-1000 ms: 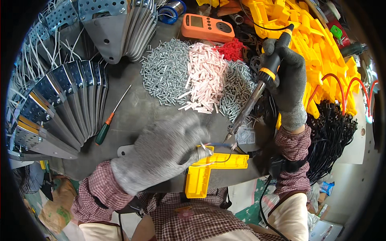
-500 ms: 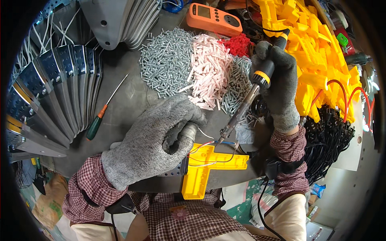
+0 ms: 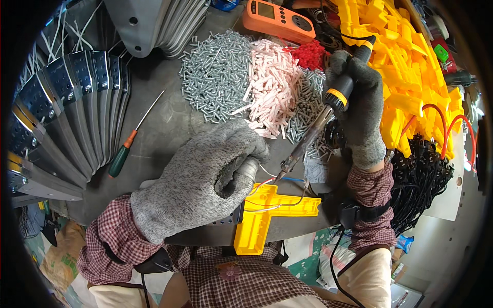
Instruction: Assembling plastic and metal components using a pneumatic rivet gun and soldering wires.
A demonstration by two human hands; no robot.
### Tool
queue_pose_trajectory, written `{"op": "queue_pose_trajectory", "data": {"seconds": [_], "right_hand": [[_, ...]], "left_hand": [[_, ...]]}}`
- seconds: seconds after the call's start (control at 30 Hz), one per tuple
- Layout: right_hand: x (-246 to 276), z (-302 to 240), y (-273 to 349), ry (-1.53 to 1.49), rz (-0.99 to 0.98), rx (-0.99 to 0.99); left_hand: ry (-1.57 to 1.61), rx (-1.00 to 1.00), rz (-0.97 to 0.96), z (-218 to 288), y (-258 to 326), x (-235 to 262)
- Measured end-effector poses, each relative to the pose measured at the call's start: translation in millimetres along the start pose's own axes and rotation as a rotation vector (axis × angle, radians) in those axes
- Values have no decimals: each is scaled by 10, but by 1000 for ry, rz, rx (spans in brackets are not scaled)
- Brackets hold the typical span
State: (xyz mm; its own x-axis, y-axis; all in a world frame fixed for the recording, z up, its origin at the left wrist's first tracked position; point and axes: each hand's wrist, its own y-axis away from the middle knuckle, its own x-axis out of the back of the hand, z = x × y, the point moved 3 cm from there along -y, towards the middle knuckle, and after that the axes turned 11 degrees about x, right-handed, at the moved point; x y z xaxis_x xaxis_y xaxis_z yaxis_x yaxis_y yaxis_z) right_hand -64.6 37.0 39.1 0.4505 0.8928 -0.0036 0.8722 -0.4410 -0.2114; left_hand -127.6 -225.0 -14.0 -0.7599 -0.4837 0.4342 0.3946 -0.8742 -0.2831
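My right hand (image 3: 359, 108), in a grey knit glove, is closed around the dark handle of a soldering iron (image 3: 308, 136). The iron slants down to the left, its tip by the wire ends over a yellow plastic T-shaped housing (image 3: 257, 226). Red, blue and dark wires (image 3: 292, 202) lie across that housing. Gloved too, my left hand (image 3: 197, 177) pinches a thin pale wire (image 3: 266, 171) that runs toward the iron's tip. What else the left fingers hold is hidden. A dark perforated metal part (image 3: 233, 215) shows partly beneath that hand, beside the housing.
Heaps of screws (image 3: 215, 77), pale pink sleeves (image 3: 272, 82) and red pieces (image 3: 310, 55) lie beyond my hands. An orange meter (image 3: 277, 20) sits behind them. Yellow housings (image 3: 400, 66) and black cables (image 3: 418, 190) pile up right. A screwdriver (image 3: 123, 154) and curved metal parts (image 3: 77, 113) are left.
The view has shifted slightly. Both hands keep their grips, and the iron's tip stays at the wire ends above the yellow housing.
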Motion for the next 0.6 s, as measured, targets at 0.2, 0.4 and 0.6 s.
{"op": "queue_pose_trajectory", "data": {"seconds": [0.2,0.4,0.6], "right_hand": [[81,7,-22,37,-36,-10],[85,26,-22,-49,-36,-50],[20,-23,10,356,-68,198]], "left_hand": [[23,-15,-33,-29,-42,0],[22,-64,22,-59,-21,-52],[-47,39,-14,9,-71,-27]]}}
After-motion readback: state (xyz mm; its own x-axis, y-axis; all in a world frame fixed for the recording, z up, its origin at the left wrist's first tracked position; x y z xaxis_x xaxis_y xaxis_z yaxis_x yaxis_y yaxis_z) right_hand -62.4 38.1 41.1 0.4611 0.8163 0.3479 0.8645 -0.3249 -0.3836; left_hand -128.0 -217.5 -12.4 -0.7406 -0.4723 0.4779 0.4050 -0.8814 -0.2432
